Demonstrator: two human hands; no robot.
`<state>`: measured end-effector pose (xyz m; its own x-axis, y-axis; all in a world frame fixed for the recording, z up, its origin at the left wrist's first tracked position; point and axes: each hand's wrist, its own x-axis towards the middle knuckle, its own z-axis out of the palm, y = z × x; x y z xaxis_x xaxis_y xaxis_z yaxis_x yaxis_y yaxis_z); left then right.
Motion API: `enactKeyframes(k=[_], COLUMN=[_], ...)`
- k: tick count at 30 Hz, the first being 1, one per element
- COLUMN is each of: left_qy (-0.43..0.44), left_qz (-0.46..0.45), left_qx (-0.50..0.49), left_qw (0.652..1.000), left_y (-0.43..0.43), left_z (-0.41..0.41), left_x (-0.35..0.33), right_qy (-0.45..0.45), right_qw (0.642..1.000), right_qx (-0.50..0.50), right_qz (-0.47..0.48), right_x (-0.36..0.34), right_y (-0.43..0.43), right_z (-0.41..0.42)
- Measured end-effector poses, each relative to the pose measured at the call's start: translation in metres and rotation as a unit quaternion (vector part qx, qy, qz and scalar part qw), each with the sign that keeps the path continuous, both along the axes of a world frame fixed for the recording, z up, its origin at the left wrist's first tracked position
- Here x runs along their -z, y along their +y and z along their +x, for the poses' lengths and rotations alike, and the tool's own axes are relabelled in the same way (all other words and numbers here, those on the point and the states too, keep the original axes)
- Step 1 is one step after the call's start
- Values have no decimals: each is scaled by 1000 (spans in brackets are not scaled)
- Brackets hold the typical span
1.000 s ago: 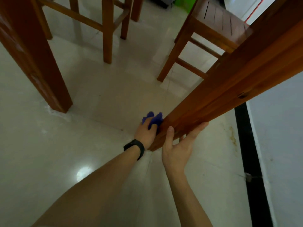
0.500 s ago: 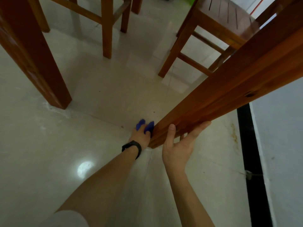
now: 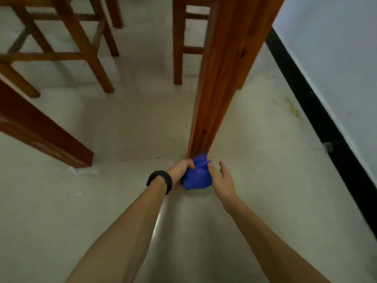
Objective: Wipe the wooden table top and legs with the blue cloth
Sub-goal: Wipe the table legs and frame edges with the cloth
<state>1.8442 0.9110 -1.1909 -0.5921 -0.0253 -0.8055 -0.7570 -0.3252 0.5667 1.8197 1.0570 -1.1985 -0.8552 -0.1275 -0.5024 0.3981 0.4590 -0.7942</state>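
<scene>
1. Nearest the viewer, two bare forearms reach down over the pale tiled floor (image 3: 102,201); the left wrist wears a black wristband (image 3: 159,181).

2. The left hand (image 3: 180,169) grips a bunched blue cloth (image 3: 197,176), its fingers curled round the wad's left side, low at the foot of the table leg (image 3: 216,88).

3. The right hand (image 3: 222,179) rests against the cloth's right side, thumb touching the fabric and fingers loosely spread, holding nothing firmly.

4. The top of the cloth meets the bottom of the leg, right where wood meets floor. The step in hand appears to be wiping the leg's base.

5. To do it well, the cloth would best be wrapped round the leg's faces and drawn along the grain, corner edges included, with the free hand steadying the wad so that it stays bunched against the wood and does not drag on the tiles.

6. Beyond, a second table leg (image 3: 47,135) slants in at left; chair legs and rungs (image 3: 81,43) stand behind, well apart from the hands.

7. At right, a black skirting strip (image 3: 318,111) runs under a pale wall (image 3: 336,48). The tabletop is out of view.
</scene>
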Motion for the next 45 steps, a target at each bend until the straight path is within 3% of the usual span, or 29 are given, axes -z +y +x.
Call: enactKeyframes(k=[2,6,9,12,14,16,18,21,24,30,35,38,41,45], left_qy=[-1,-44,-69,-56,-11,23,78,181,201,223,227,224,219,212], left_qz=[-7,-36,-135,-287,-384,-438,-461,-499,-531,-556,-588,-586,-580,-579], left_qx=[-7,33,123,283,258,160,65,-21,-73,-55,-47,-36,-30,-26], left_qw=[1000,998,981,913,887,884,881,847,820,799,775,778,784,787], left_y=[14,39,34,17,8,6,12,29,47,40,38,36,38,34], left_z=[2,10,18,16,11,7,2,-9,-21,-19,-20,-18,-17,-17], left_x=[-10,-17,-21,-33,-46,-68,-91,-115,-120,-113,-116,-117,-118,-115], right_qy=[-121,-136,-149,-118,-92,-103,-121,-126,-128,-113,-31,-34,-174,-116], right_qw=[985,944,948,965,970,959,945,947,945,966,920,937,931,943], right_qx=[32,136,103,85,126,187,230,224,232,83,150,213,196,133], right_qz=[-121,-269,-262,-220,-184,-188,-201,-191,-190,-215,-360,-276,-254,-283], right_x=[0,0,6,15,19,19,25,38,35,12,-39,-19,4,10], right_y=[-2,-19,-21,-13,-7,1,6,6,6,-19,-8,-18,-22,-30], right_z=[17,27,26,14,3,-11,-28,-52,-71,-75,-73,-71,-53,-28])
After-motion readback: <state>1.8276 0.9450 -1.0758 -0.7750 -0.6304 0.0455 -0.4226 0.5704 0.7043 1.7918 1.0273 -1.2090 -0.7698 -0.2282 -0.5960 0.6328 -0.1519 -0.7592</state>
